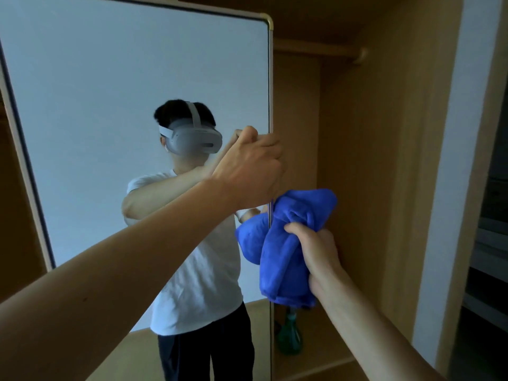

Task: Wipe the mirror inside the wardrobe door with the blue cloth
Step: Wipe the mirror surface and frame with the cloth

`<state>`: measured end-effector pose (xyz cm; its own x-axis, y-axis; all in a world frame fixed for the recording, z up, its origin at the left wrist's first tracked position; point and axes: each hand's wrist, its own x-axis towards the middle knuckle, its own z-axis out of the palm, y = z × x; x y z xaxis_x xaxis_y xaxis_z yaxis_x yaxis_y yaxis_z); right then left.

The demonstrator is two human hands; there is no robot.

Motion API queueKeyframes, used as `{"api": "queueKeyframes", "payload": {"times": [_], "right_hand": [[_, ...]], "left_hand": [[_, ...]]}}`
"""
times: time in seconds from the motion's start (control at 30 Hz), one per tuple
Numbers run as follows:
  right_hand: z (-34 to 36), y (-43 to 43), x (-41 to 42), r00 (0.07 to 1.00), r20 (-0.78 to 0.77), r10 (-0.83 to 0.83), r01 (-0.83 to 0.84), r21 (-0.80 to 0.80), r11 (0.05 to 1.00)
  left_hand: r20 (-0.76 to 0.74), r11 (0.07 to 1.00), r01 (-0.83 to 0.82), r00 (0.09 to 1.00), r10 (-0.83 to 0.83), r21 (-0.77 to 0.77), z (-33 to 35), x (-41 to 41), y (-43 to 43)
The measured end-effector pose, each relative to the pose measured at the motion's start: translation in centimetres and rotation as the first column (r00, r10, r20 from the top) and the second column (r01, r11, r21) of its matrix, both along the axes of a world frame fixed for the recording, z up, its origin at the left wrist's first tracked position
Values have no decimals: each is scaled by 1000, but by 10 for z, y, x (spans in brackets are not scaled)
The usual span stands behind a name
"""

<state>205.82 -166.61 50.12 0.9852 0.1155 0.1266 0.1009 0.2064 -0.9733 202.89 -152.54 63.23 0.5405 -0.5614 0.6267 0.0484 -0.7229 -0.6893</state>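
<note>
L hand [248,171] clenched round mirror [123,105] right edge, approx mid-height. R hand [320,254] grips cloth [288,243], bunched, at same edge just below L hand; contact w/ glass not confirmed. Risks: wadded cloth smears rather than clears; door swings if L hold slackens; bottle [289,336] on wardrobe floor below may get knocked

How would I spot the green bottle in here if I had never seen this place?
Start at the tall mirror and follow its right edge down. Just past that edge, on the wooden wardrobe floor, stands the green bottle, straight below the blue cloth that the right hand grips. It is the only green thing among plain wood.
</note>
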Motion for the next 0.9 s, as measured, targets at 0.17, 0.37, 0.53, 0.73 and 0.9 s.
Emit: {"api": "queueKeyframes", "payload": {"times": [0.17,0.37,0.53,0.73,0.9], "right_hand": [[39,-1,14,992,74,101,-108,95,990],[66,-3,21,967,197,163,-187,113,976],[26,-6,25,978,102,181,-184,11,983],[12,-4,27,985,-11,174,-174,-3,985],[70,3,32,987,84,134,-144,132,981]], "left_hand": [[30,996,-10,999,13,-85,24,0,2],[48,996,-66,996,69,-60,43,2,4],[63,997,-74,995,76,-35,44,0,4],[59,998,-59,996,61,-38,48,0,5],[10,998,-38,999,39,-58,52,-1,8]]}}
